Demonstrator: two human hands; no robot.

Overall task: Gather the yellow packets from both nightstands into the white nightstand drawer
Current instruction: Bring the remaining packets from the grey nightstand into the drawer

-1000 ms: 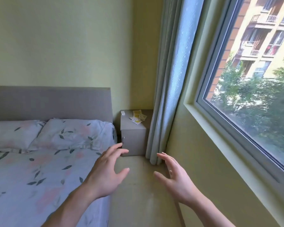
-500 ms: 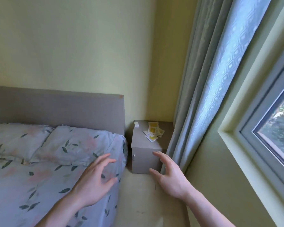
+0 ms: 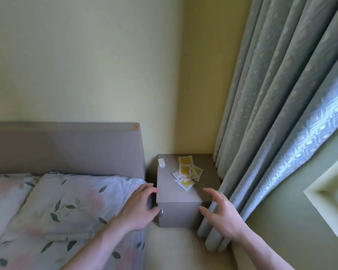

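Several yellow packets [image 3: 187,172] lie in a loose pile on top of a grey-brown nightstand [image 3: 179,195] in the corner between the bed and the curtain. My left hand [image 3: 140,208] hovers at the nightstand's front left corner, fingers loosely spread, holding nothing. My right hand [image 3: 220,213] is raised at the front right corner, fingers spread and empty. Both hands are short of the packets. A small round knob [image 3: 161,211] shows on the nightstand's front, beside my left thumb.
A small white object [image 3: 161,163] stands at the nightstand's back left. The bed with a floral pillow [image 3: 70,203] and grey headboard [image 3: 66,149] fills the left. A grey-blue curtain [image 3: 277,114] hangs right against the nightstand. A narrow strip of floor [image 3: 174,248] lies between them.
I have come closer to the nightstand and the view has tilted down. Both hands have moved forward to flank its front corners. The window has slid out of view.
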